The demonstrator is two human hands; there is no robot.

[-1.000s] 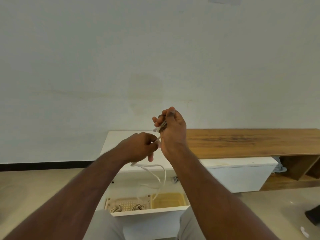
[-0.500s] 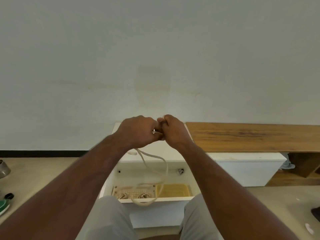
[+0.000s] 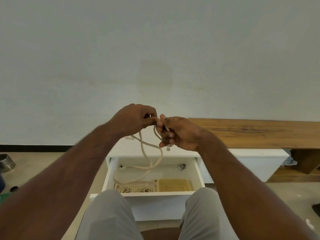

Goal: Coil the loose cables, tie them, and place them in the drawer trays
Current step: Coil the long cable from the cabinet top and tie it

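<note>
Hands lowered from a second ago, left hand [image 3: 136, 118] and right hand [image 3: 178, 134] both pinching beige cable [image 3: 152, 153], slack looping below grips into open drawer [image 3: 110, 172], coiling barely begun.

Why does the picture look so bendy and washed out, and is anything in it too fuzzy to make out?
Head view: the wide-angle lens bows the wooden bench top and stretches both forearms toward the corners. Light is soft and flat, with no hard shadows or glare on the wall. The left hand, right hand and cream cable are slightly soft; the coiled bundles in the perforated tray are too small to read clearly.
</note>
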